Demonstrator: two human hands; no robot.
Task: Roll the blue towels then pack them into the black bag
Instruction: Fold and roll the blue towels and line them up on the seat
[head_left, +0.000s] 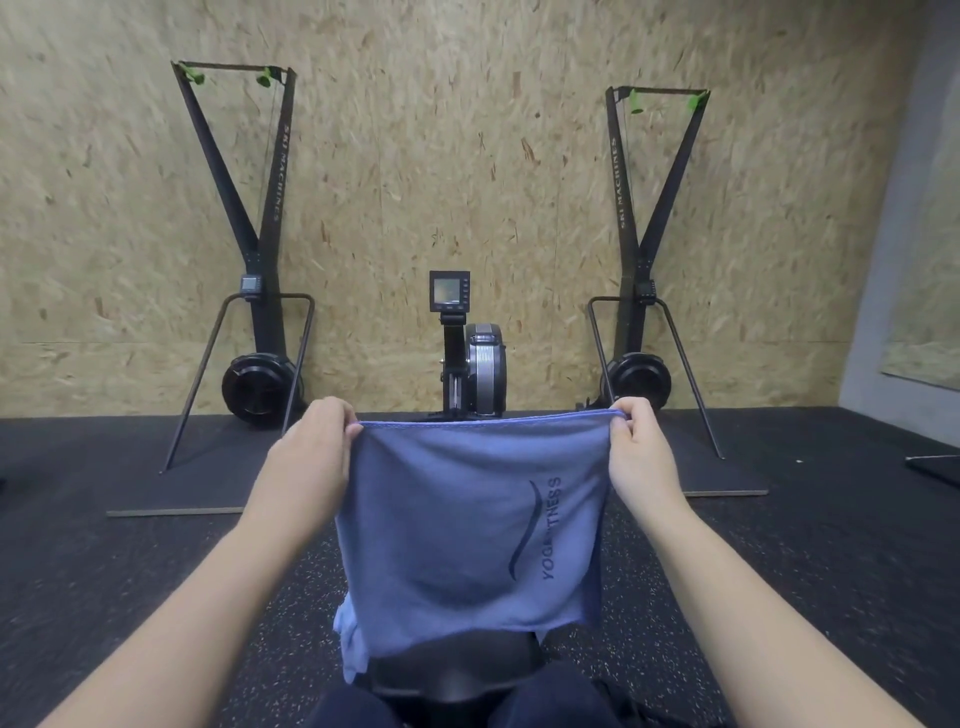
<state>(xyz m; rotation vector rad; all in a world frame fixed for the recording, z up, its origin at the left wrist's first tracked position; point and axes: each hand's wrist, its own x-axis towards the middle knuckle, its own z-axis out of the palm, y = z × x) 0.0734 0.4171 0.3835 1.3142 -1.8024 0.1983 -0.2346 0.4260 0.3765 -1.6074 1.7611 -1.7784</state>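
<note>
Between both hands' pinching fingers (621, 426), the blue towel's (457, 530) top corners, stretched taut.

Open floor (156, 561) lies to either side, while the rowing machine (470, 358) straight ahead and two ski machines (260, 291) flanking it block the wall.

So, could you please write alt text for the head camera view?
Two hands, left and right, pinch the top corners of a blue towel and hold it up, spread out, in a gym. Behind it, a rowing machine stands between two ski machines against a chipboard wall.
</note>
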